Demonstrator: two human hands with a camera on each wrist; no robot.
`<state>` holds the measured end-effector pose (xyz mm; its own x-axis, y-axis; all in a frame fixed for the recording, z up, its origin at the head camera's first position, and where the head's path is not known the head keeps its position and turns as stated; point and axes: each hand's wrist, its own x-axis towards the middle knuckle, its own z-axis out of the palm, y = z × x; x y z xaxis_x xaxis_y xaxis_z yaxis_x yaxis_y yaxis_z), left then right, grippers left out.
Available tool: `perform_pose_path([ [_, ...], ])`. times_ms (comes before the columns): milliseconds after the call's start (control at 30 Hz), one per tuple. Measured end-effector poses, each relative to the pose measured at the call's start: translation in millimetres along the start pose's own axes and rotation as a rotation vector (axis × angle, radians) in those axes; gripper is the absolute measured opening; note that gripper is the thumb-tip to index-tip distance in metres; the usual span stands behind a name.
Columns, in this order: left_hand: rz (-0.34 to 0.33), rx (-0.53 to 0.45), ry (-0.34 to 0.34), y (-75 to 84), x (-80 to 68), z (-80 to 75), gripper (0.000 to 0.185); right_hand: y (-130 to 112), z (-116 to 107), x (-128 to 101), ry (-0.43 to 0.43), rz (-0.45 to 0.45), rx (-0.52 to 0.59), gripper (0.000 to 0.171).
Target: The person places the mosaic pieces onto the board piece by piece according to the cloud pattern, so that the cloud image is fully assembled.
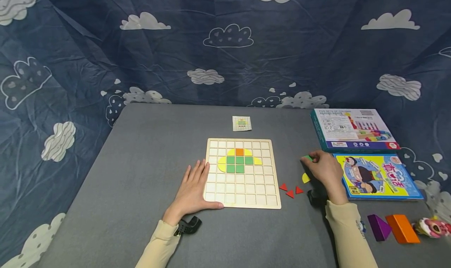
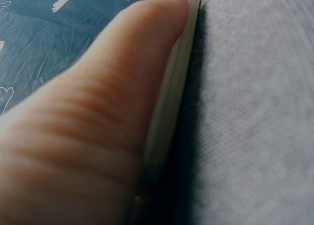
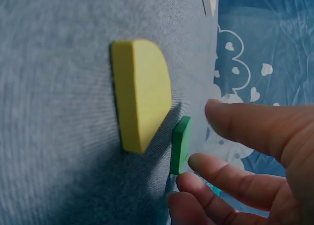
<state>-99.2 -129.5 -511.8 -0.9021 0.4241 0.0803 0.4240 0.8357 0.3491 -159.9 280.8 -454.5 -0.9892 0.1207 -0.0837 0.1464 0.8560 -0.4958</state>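
Note:
A wooden grid board (image 1: 243, 185) lies flat on the grey table. Green squares (image 1: 235, 164), an orange square (image 1: 239, 152) and yellow pieces (image 1: 222, 164) fill part of its grid. My left hand (image 1: 192, 189) lies with spread fingers along the board's left side, its thumb (image 2: 147, 43) against the near edge. To the right, my right hand (image 1: 324, 170) hovers over a green piece (image 3: 181, 145), thumb and fingers apart with the fingertips right beside it. A yellow quarter-round piece (image 3: 142, 95) lies nearer me. Three red triangles (image 1: 290, 194) sit between it and the board.
Behind the board is a small pattern card (image 1: 242, 123). Two boxes, one white and teal (image 1: 352, 129) and one blue and yellow (image 1: 378, 176), lie right of my right hand. A purple block (image 1: 379, 227), an orange block (image 1: 403, 229) and a pink figurine (image 1: 433, 226) stand at the near right.

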Motion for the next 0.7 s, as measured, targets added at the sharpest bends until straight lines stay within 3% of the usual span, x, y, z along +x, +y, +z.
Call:
perform_pose_path([
  [400, 0.002, 0.004, -0.002, 0.3, 0.4, -1.8, 0.129, 0.6, 1.2, -0.4, -0.037, -0.004, 0.007, 0.040],
  [700, -0.004, -0.013, -0.010, 0.1, 0.6, -0.7, 0.129, -3.9, 5.3, -0.9, -0.012, -0.005, 0.004, 0.035],
])
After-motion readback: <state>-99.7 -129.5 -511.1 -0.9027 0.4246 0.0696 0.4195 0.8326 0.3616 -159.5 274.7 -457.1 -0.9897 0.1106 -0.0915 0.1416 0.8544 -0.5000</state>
